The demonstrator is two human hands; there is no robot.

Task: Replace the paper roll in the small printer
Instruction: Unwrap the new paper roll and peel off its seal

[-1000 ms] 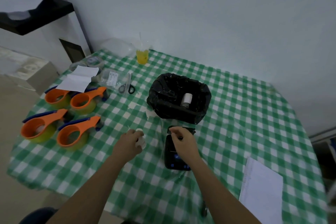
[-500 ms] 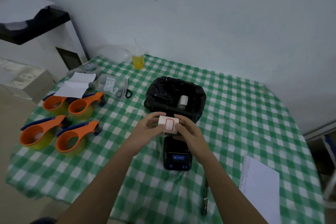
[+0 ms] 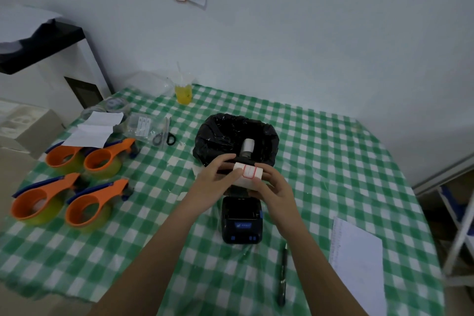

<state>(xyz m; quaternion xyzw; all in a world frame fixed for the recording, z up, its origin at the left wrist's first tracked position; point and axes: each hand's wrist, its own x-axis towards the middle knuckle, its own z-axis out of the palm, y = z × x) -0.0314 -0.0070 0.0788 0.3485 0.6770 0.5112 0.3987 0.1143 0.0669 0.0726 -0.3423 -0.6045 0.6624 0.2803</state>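
**New roll lifted over the open printer**

A second ago the left hand (image 3: 215, 182) rested on the bench (image 3: 333, 161) around something small and white, while the right hand (image 3: 274, 187) was at the top of the printer (image 3: 241, 220). Now both hands have come together and hold the paper roll (image 3: 248, 171) in the air, just above the printer's far end and in front of the black-lined bin (image 3: 213, 136). This suggests the fresh roll is about to be prepared or dropped in.

Each hand is partly closed, fingertips pinching one end of the roll. The roll is white, lying sideways, with a red-outlined label facing up. The printer is black and stands on the bench below; another white roll (image 3: 248, 147), probably the discarded one, stands in the bin.
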